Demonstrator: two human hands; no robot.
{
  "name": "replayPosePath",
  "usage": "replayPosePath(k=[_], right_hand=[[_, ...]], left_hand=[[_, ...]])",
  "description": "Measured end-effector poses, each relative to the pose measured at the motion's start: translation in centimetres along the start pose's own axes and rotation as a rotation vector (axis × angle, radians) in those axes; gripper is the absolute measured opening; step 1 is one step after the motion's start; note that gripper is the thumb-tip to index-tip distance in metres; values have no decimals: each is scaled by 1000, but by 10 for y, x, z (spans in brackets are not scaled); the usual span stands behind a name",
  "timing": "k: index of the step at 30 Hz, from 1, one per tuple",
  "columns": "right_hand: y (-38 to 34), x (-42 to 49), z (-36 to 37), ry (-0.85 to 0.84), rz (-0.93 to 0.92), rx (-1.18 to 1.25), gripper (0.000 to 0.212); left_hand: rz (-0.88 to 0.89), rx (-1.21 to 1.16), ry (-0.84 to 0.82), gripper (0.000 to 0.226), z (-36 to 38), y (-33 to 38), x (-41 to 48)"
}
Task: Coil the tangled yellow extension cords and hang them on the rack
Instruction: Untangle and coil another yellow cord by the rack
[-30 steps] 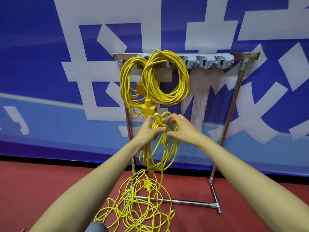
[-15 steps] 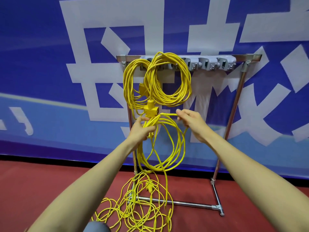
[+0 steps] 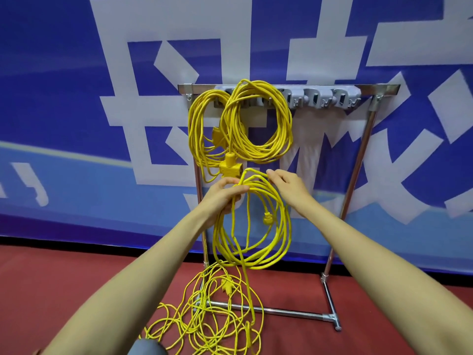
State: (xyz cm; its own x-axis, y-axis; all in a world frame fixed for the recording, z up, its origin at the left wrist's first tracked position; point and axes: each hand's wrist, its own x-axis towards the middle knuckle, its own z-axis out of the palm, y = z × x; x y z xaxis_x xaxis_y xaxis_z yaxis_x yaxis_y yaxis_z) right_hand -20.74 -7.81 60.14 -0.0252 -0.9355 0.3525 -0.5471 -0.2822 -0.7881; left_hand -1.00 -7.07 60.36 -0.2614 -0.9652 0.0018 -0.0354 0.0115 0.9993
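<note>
Your left hand (image 3: 221, 198) clenches the gathered top of the coil (image 3: 258, 263), whose loops hang toward 6 o'clock. Your right hand (image 3: 289, 187), at 3 o'clock of the left, pinches its topmost turn. Two hung coils (image 3: 281, 139) sit on the rack (image 3: 384, 87) at 12 o'clock. The tangle (image 3: 204, 326) lies on the floor (image 3: 76, 278) at 6.

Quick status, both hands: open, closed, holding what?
Left hand: gripping the gathered loops of the half-coiled yellow extension cord.
Right hand: pinching the top strand of that same cord.

Shiny metal rack (image 3: 358, 160), matt yellow cords (image 3: 258, 119) — grey plastic hooks (image 3: 314, 98)
</note>
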Motion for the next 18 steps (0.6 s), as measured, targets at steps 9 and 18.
replayPosePath(k=[9,18], right_hand=[[25,-7,-4,-141,-206,-225,34],[21,-10,8,72,-285,-190,33]], left_hand=[[-64,16,-10,34,-1,-4,6],[-47,-10,-11,35,9,-3,11]])
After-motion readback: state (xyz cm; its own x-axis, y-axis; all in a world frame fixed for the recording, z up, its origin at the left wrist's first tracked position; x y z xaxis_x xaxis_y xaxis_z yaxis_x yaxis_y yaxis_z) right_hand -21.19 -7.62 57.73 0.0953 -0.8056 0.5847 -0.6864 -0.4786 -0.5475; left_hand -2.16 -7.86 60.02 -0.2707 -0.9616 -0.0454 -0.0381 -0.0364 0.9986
